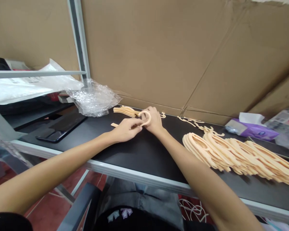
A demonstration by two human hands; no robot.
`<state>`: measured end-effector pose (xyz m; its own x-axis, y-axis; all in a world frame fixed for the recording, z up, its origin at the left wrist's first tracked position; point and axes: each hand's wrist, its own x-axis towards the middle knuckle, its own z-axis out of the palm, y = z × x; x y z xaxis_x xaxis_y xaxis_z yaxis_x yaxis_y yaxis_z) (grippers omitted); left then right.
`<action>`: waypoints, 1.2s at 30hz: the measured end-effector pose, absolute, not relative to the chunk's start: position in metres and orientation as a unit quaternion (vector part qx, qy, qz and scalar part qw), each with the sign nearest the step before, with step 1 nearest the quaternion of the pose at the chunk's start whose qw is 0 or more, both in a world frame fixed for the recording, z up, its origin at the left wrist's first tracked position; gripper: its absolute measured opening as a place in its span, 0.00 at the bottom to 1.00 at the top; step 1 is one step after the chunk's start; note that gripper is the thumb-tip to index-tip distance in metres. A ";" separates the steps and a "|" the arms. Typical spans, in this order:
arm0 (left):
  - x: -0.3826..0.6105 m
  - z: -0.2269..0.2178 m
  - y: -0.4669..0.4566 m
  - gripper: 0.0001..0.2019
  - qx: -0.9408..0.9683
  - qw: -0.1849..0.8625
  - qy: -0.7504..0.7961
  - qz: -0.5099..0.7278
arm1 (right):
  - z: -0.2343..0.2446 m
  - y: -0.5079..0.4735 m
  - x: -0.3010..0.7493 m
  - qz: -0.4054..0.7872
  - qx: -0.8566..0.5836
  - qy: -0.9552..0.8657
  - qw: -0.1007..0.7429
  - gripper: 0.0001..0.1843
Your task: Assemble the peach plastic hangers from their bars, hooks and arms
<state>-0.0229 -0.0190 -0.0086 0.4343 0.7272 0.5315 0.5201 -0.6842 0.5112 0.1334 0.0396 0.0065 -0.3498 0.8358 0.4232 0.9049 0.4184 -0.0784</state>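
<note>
Near the middle of the black tabletop, my left hand point(130, 129) pinches a cream-coloured hanger hook point(148, 117) between thumb and fingers. A flat cream end point(114, 124) sticks out to the left behind that hand; whether it belongs to the same piece I cannot tell. My right hand point(153, 120) is curled close against the hook from the far side, its fingers partly hidden, and it seems to grip the same piece. Just beyond the hands lies a small bundle of cream hanger pieces point(124, 110). Another hook-shaped piece point(162, 114) shows to the right of my right hand.
Stacked cream hangers point(221, 150) cover the right side of the table point(144, 157), with loose hanger pieces point(208, 129) behind. A purple tissue pack point(255, 128) is at far right. On the left lie a dark phone-like slab point(62, 125) and crumpled clear plastic point(95, 98). Cardboard point(159, 54) walls the back.
</note>
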 end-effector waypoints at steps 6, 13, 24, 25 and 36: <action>-0.035 -0.012 -0.006 0.11 0.777 0.115 0.421 0.454 | 0.008 0.002 0.150 -0.148 -0.528 -0.828 0.119 0.20; -0.039 -0.014 -0.001 0.12 0.777 0.147 0.411 0.453 | 0.022 -0.009 0.138 -0.051 -0.506 -0.850 0.137 0.19; -0.048 -0.009 0.003 0.12 0.765 0.231 0.411 0.439 | 0.011 0.007 0.142 -0.002 -0.482 -0.860 0.164 0.12; -0.049 -0.009 0.002 0.12 0.761 0.237 0.414 0.439 | 0.011 0.008 0.143 0.007 -0.486 -0.858 0.168 0.13; -0.053 0.001 0.003 0.16 0.729 0.187 0.429 0.499 | 0.018 0.007 0.150 0.009 -0.499 -0.856 0.134 0.18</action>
<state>-0.0532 0.0027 0.0011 0.1345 0.8126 0.5671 0.4385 -0.5620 0.7013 0.1496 0.0073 0.0176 -0.4662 0.8566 0.2211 0.8519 0.5021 -0.1490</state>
